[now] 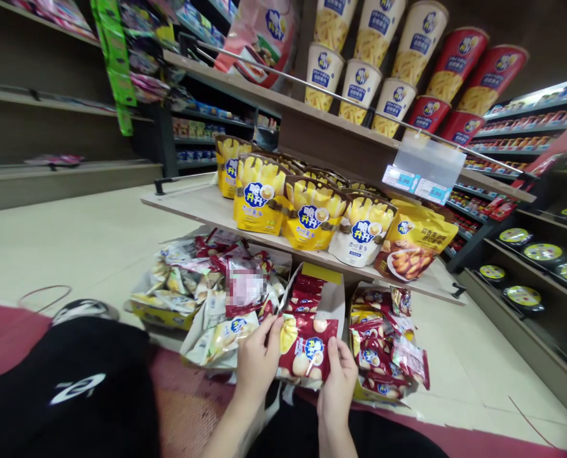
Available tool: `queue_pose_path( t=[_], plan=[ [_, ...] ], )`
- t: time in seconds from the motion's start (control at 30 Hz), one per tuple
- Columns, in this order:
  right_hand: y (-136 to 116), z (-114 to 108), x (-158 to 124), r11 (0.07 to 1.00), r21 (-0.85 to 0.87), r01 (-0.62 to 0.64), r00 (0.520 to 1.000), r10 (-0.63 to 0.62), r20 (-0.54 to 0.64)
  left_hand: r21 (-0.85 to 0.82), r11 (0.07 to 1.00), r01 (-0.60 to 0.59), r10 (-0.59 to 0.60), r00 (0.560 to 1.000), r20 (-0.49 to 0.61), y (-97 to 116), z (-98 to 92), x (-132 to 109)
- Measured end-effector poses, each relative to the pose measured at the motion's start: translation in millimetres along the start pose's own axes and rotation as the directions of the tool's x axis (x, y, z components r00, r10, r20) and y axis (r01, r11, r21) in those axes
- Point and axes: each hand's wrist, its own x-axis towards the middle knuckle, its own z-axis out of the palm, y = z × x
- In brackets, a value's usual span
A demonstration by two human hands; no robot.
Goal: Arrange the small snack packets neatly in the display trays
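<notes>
Between my two hands is a dark red snack packet (pixel 308 348) with a blue logo and a picture of pale round pieces. My left hand (pixel 260 356) pinches its left edge, and my right hand (pixel 339 372) grips the right edge. The packet is at the near end of an open carton (pixel 336 304), where similar red packets (pixel 306 289) stand in a row. Left of that, another carton holds a loose pile of white-yellow packets (pixel 230 334) and red ones. On the right, a further carton is heaped with red packets (pixel 376 356).
Above the cartons, a low shelf (pixel 192 207) carries yellow snack pouches (pixel 260 197) and a white pouch (pixel 362 232). A higher shelf bears printed cups (pixel 357 89) behind a metal rail. Another carton (pixel 161 312) of mixed packets sits at left. Black-rimmed tubs (pixel 524 296) line the right shelf.
</notes>
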Motion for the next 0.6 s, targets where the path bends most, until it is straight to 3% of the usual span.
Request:
queue_pose_path(
  t=[0.1, 0.17, 0.23, 0.27, 0.3, 0.37, 0.43, 0.6],
  plan=[
    [3.0, 1.0, 5.9, 0.999, -0.035, -0.016, 0.990, 0.021, 0.139, 0.043, 0.998, 0.044, -0.045, 0.999, 0.024, -5.4, -3.4, 4.9],
    [-4.3, -1.3, 22.4, 0.986, -0.146, 0.084, 0.971, -0.047, 0.236, 0.054, 0.995, 0.083, -0.086, 0.994, 0.064, -8.9, -8.4, 9.8],
    [-19.2, -3.2, 49.8, 0.916, -0.322, 0.238, 0.951, -0.151, 0.271, 0.039, 0.989, 0.140, -0.142, 0.987, 0.075, -11.7, -15.3, 14.7],
    [-28.2, -3.0, 66.2, 0.839, -0.452, 0.303, 0.941, -0.190, 0.279, 0.024, 0.986, 0.167, -0.168, 0.984, 0.057, -12.7, -19.0, 16.7],
    [-37.0, -1.6, 83.2, 0.704, -0.618, 0.350, 0.932, -0.195, 0.306, 0.008, 0.982, 0.188, -0.188, 0.982, 0.027, -13.3, -22.5, 18.3],
    [-50.8, 5.2, 114.7, 0.310, -0.901, 0.302, 0.951, -0.161, 0.264, -0.023, 0.979, 0.204, -0.205, 0.978, -0.049, -13.5, -28.2, 20.2],
    [-55.4, 16.1, 138.4, 0.163, -0.961, 0.221, 0.969, -0.148, 0.198, -0.064, 0.976, 0.210, -0.215, 0.971, -0.106, -12.8, -31.4, 20.8],
    [-39.4, 39.1, 162.1, 0.013, -0.989, 0.150, 0.985, -0.091, 0.148, -0.131, 0.969, 0.211, -0.230, 0.962, -0.148, -9.9, -31.6, 20.7]
  ],
)
